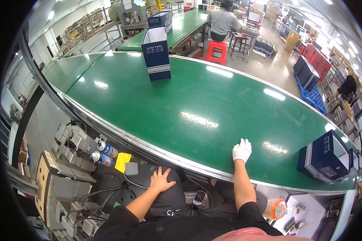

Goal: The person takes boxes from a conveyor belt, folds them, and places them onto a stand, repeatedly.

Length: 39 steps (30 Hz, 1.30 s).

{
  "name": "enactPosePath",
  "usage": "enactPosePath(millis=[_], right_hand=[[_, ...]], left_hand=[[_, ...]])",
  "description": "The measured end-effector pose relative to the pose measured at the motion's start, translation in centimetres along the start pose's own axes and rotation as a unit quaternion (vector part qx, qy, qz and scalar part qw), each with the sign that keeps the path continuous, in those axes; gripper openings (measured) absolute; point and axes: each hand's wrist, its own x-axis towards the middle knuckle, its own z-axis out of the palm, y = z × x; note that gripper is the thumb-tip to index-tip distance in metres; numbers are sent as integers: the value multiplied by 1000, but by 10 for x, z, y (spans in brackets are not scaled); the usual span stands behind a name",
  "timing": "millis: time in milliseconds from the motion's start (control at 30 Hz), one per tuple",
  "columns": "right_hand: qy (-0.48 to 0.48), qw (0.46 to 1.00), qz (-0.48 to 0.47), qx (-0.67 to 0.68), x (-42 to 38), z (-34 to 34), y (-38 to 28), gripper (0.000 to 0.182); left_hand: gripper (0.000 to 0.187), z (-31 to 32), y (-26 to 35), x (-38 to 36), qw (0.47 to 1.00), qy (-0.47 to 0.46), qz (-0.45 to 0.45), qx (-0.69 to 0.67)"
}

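Observation:
My right hand (242, 150), in a white glove, lies on the green conveyor belt (157, 108) near its front edge, fingers stretched forward and holding nothing. Bare and spread, my left hand (163, 179) rests on my dark-clothed knee. To the right on the belt stands a dark blue box (325, 156) with white stripes, its top open. A tall dark blue box (156, 52), also open at the top, stands on the far left part of the belt. Neither hand touches a box.
Two spray cans (105, 152) and a yellow card (123, 162) lie left of my knee. An orange-labelled bottle (275, 209) is by my right side. Beyond the belt are a red stool (216, 53), a seated person (224, 22) and a blue pallet (311, 96) bearing boxes.

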Motion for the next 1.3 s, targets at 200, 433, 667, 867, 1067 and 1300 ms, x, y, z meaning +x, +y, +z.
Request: enactPosePath(millis=[200, 433, 667, 867, 1067, 1300], right_hand=[[-84, 996, 42, -6, 11, -18, -6, 31], [-62, 998, 14, -30, 4, 15, 15, 35], [-166, 984, 57, -38, 14, 19, 28, 44], [-188, 978, 85, -21, 16, 22, 39, 47], [-198, 976, 95, -16, 18, 15, 42, 48], [-217, 971, 103, -17, 20, 15, 46, 51]], left_hand=[[80, 2, -3, 2, 1000, 20, 8, -5], [72, 9, -11, -3, 995, 77, 54, -26], [35, -51, -61, -37, 984, 120, 85, -99], [26, -134, -140, -92, 969, 245, -25, -27], [24, -212, -199, -161, 928, 334, -155, 54], [20, -265, -237, -216, 808, 502, -288, 109]])
